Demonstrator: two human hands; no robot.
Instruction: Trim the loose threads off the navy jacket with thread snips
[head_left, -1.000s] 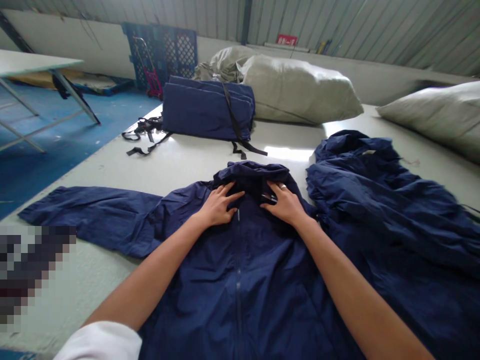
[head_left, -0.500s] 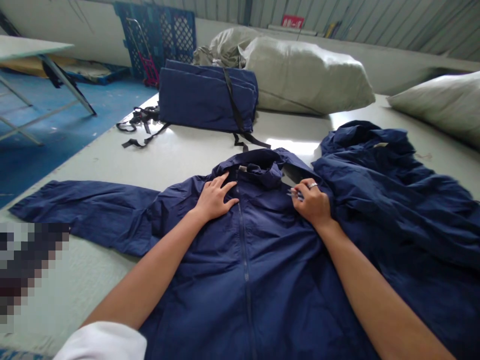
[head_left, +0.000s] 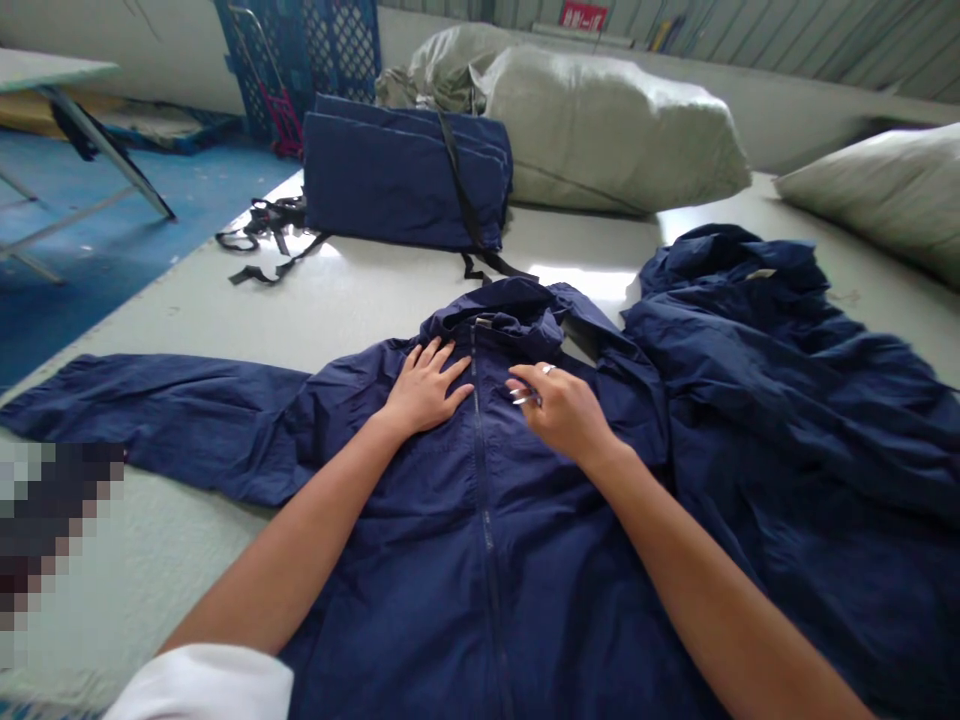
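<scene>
A navy blue jacket lies front up on the table, its zip closed and running down the middle. My left hand rests flat on the chest beside the zip, fingers spread, just below the collar. On the other side of the zip, my right hand is closed around small thread snips; only their silvery tips stick out by the fingers. The jacket's one sleeve stretches out to the left.
More navy jackets lie heaped on the right. Behind stands a folded navy bundle with black straps, next to a large pale sack. Another sack sits at far right. The white table has its edge on the left.
My right hand has moved left with the snips, from near the shoulder to close by the zip. My left hand stays on the chest. The view has tilted slightly down.
</scene>
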